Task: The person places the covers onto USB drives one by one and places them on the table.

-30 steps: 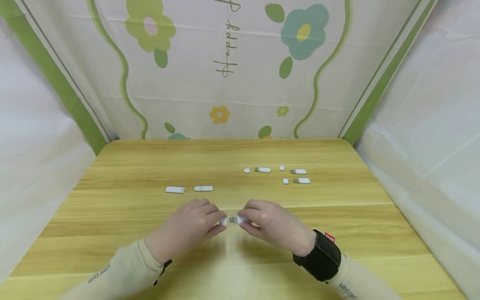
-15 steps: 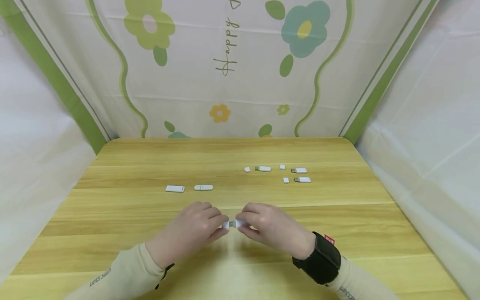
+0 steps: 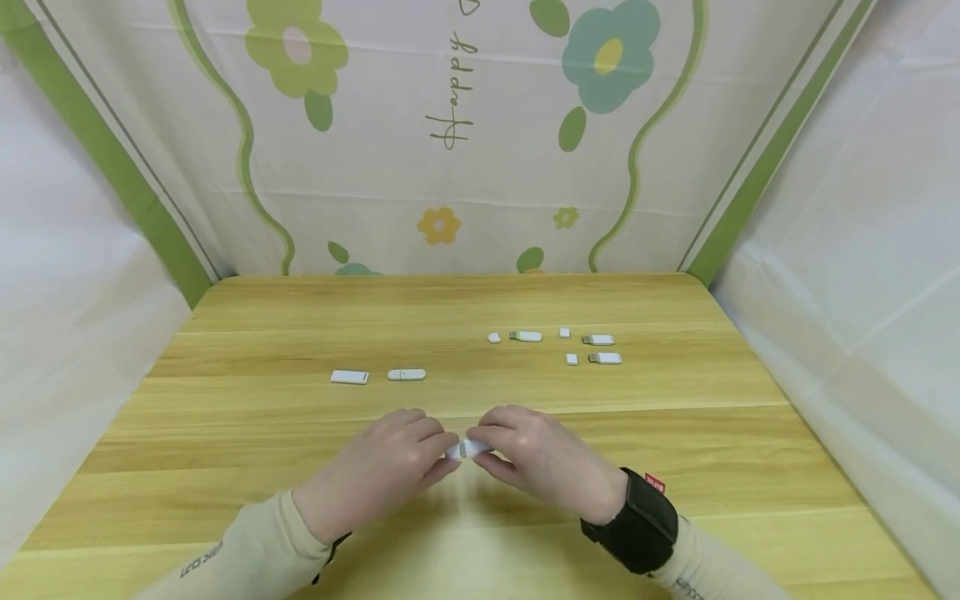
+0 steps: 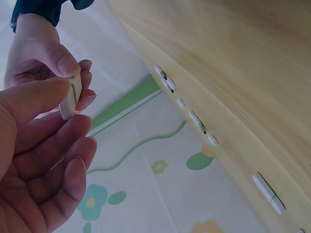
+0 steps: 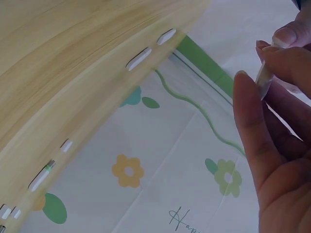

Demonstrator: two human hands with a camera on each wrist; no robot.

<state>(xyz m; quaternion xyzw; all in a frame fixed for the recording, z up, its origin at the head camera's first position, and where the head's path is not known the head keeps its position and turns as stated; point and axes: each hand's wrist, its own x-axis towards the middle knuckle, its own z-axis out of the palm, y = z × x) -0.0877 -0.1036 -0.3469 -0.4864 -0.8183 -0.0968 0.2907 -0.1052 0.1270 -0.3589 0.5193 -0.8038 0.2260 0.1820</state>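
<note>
Just above the near middle of the table [image 3: 465, 550], my two hands meet at a white USB stick [image 3: 478, 448] and its white cap [image 3: 453, 452]. Thumb and fingers of my left hand [image 3: 386, 467] pinch the cap. My right hand [image 3: 543, 462] pinches the stick's body, partly hidden under its fingers. Only a thin grey sliver of the plug shows between the two parts, which sit nearly end to end with the stick slightly tilted. In the left wrist view the white pieces [image 4: 68, 104] stand edge-on between the fingertips.
A flat white stick [image 3: 349, 377] and a capped stick [image 3: 407, 375] lie left of centre. Further right are an uncapped green-ringed stick [image 3: 528, 337] with its cap [image 3: 493, 338], and two uncapped white sticks [image 3: 606, 358] beside small caps [image 3: 572, 359]. A flowered curtain [image 3: 360, 167] hangs behind.
My hands have come closer together and slightly nearer to me. The bare metal plug, in plain view a second ago, has mostly disappeared between cap and body. The table items are unmoved.
</note>
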